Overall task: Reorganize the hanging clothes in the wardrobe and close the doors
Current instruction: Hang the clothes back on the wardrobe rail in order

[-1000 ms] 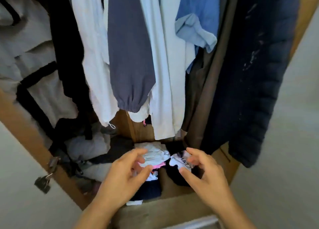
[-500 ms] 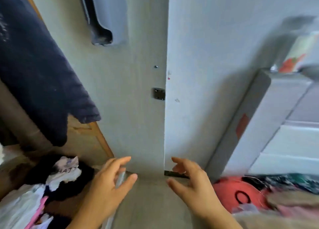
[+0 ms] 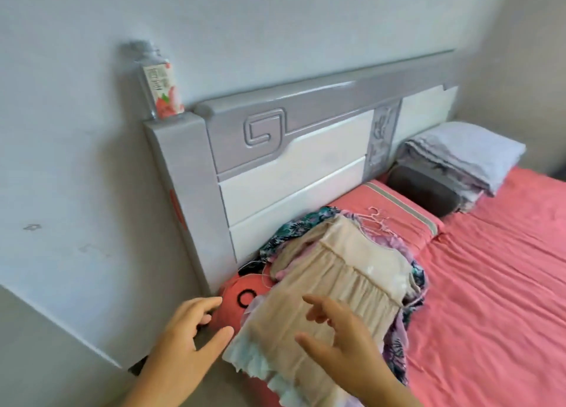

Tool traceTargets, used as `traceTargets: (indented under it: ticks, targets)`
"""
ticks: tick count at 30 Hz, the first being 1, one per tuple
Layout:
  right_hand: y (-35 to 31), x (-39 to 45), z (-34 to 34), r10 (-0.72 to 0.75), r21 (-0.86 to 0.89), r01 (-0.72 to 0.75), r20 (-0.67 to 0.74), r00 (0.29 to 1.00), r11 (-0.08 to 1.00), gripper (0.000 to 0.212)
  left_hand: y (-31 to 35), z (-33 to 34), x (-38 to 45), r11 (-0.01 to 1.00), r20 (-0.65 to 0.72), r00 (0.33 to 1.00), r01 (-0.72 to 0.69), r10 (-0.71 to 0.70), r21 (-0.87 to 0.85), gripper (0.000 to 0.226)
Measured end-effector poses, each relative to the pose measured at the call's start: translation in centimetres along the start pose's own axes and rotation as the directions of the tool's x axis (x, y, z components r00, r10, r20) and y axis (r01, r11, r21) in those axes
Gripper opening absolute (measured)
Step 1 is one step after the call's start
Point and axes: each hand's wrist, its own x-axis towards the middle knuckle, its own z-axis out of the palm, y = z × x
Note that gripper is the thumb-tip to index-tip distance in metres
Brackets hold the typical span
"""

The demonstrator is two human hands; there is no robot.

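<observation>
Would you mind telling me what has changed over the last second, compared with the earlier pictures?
The view has swung right, from the open wardrobe past its door to the bed. The left hand and right hand, earlier over the small clothes on the wardrobe floor, now reach toward the pile of clothes on the bed, the right hand above the beige dress. Unchanged: both hands are open and hold nothing.

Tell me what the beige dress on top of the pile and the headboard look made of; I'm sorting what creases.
The beige dress looks like thin, soft woven cloth, maybe cotton: matte, with gathered tiers and a ruffled hem. The headboard looks like painted or laminated board, grey and white, with a glossy sheen and a raised moulded pattern; solid wood cannot be ruled out.
</observation>
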Motion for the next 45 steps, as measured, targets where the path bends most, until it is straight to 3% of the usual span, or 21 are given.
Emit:
traceTargets:
  ticks: [5,10,15,20,23,29,32,37,40,45]
  targets:
    - [6.0,-7.7,-8.6,0.143,0.019,-0.142,-0.17,0.975,0.99,0.054,5.9,9.4,-1.1,0.997,0.14,0.988,-0.07,0.072,-0.023,0.041]
    - [11.8,-15.8,-14.9,0.29,0.038,-0.294,-0.325,0.9,0.955,0.049,12.3,18.0,-2.8,0.986,0.307,0.939,-0.165,0.157,0.0,0.038]
    - [14.5,-21.1,-18.3,0.417,0.098,-0.413,-0.385,0.823,0.906,0.05,18.3,23.9,-4.1,0.965,0.509,0.832,-0.263,0.221,0.012,0.042]
    - [16.2,-24.7,-20.1,0.535,0.172,-0.516,-0.432,0.726,0.839,0.048,21.8,28.9,-4.3,0.924,0.626,0.71,-0.378,0.324,-0.05,0.038]
    - [16.8,-26.8,-20.2,0.615,0.198,-0.602,-0.464,0.638,0.774,0.049,22.7,32.3,-4.0,0.881,0.702,0.604,-0.468,0.378,-0.072,0.04]
    - [18.0,-35.0,-21.3,0.779,0.313,-0.772,-0.524,0.345,0.553,0.049,27.0,41.5,-6.8,0.807,0.833,0.323,-0.547,0.45,-0.224,0.043]
    - [18.6,-39.7,-22.4,0.813,0.39,-0.805,-0.553,0.183,0.447,0.045,28.9,45.7,-9.8,0.788,0.862,0.228,-0.555,0.453,-0.267,0.044]
    - [21.6,-47.3,-25.5,0.823,0.486,-0.804,-0.567,0.009,0.343,0.04,32.2,52.9,-15.6,0.764,0.905,0.083,-0.572,0.417,-0.3,0.041]
    - [25.3,-52.0,-28.1,0.832,0.491,-0.815,-0.554,-0.018,0.309,0.039,33.9,57.9,-19.1,0.774,0.93,0.055,-0.573,0.363,-0.268,0.04]
    - [34.1,-57.9,-32.8,0.876,0.464,-0.841,-0.482,0.024,0.278,0.035,36.0,67.2,-23.9,0.821,0.969,0.133,-0.562,0.209,-0.1,0.043]
